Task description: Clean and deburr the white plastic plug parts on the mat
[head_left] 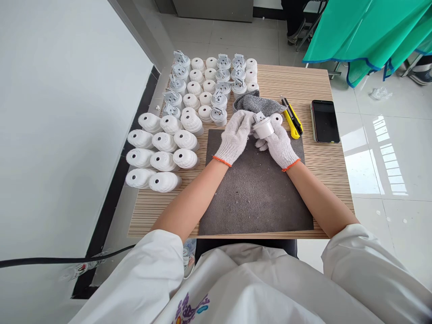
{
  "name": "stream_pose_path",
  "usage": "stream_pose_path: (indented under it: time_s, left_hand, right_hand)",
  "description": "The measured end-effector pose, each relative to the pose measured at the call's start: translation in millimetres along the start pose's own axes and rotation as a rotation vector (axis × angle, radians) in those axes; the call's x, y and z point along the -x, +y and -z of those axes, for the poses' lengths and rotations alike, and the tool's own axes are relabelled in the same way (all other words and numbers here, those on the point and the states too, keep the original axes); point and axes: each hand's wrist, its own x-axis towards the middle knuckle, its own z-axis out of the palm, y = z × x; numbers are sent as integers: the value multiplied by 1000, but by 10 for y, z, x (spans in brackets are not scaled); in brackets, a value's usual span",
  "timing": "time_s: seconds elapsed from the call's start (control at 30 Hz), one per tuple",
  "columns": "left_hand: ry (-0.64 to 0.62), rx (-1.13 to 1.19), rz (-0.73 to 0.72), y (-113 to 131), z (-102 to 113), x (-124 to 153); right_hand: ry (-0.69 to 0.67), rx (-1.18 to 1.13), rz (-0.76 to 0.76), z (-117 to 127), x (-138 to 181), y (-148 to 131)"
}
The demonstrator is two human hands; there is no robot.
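Note:
Both my hands wear white knitted gloves with orange cuffs. My right hand (278,141) is closed around a white round plastic housing (263,129) with a light grey bracket on its top, held tilted above the dark mat. My left hand (237,132) is beside it, fingers bent together near the bracket; what lies between its fingertips is hidden. A crumpled grey cloth (259,104) lies just beyond both hands. Close behind my right fingers stands a white ribbed piece (276,118) with a dark hole in its top.
Rows of white ribbed cylinders (164,141) and housings with grey brackets (222,75) fill the table's left side. A yellow utility knife (293,119) and a phone (326,121) lie to the right. The dark mat (253,193) covers the front. Green cloth (367,36) hangs beyond.

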Motion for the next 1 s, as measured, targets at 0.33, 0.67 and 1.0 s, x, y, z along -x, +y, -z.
stream_pose_path:
  time_s: [0.33, 0.67, 1.0]
  left_hand:
    - [-14, -10, 20, 139, 20, -14]
    - [-15, 44, 22, 62, 1, -28]
    - [31, 89, 13, 45, 9, -12]
  right_hand:
    - [32, -70, 3, 12, 9, -34]
    - [29, -101, -4, 10, -9, -13]
    - [43, -80, -26, -11, -3, -42]
